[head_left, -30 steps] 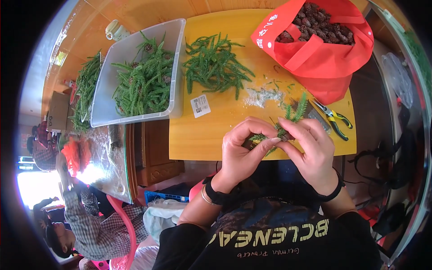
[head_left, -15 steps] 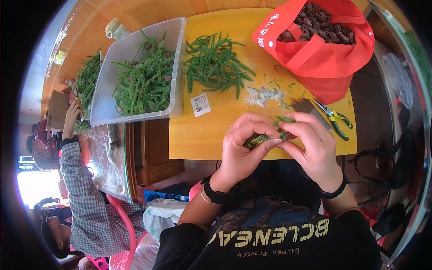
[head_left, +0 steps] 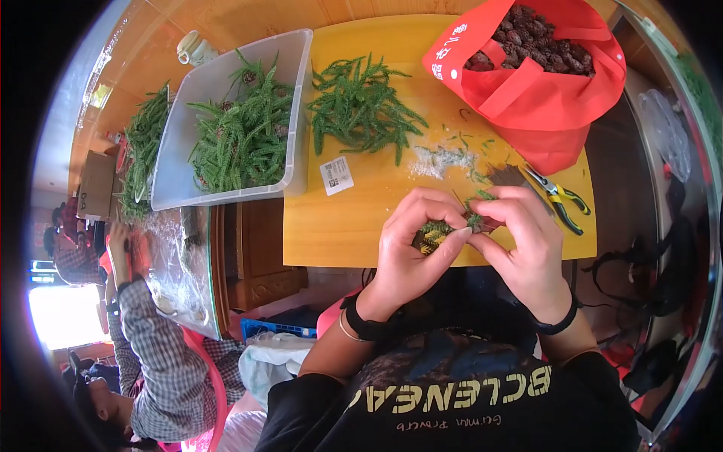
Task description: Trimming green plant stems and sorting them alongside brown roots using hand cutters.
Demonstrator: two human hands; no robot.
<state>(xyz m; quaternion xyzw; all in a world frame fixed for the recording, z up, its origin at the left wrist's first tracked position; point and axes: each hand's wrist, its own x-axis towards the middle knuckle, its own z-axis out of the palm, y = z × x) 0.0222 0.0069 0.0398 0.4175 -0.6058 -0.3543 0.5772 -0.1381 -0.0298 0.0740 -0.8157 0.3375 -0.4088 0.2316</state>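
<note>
My left hand (head_left: 413,245) is closed in a pinch on a small artificial pine sprig (head_left: 431,237), whose green and yellowish needles show inside the curled fingers. My right hand (head_left: 527,245) pinches the same bit of greenery, thumb and fingertips meeting the left ones. A green tip rises between the two hands. Fingers hide most of the sprig, so how its parts join cannot be made out. Both hands are above the near edge of the yellow tabletop (head_left: 339,241). Beyond them lie whitish crumbs (head_left: 440,160) and green scraps.
Yellow-and-black pliers (head_left: 561,202) lie beside dark thin stems (head_left: 516,179), right of my hands. A red bag (head_left: 538,105) holds pine cones (head_left: 538,47). Loose pine sprigs (head_left: 365,109), a white label (head_left: 336,175) and a plastic tub (head_left: 297,113) of sprigs are farther left. A co-worker's checkered sleeve (head_left: 162,339) shows left.
My hands stay nearly in place, with the sprig turned slightly between my fingers. At the left, the co-worker's hand has drawn back from the greenery, nearer to their body.
</note>
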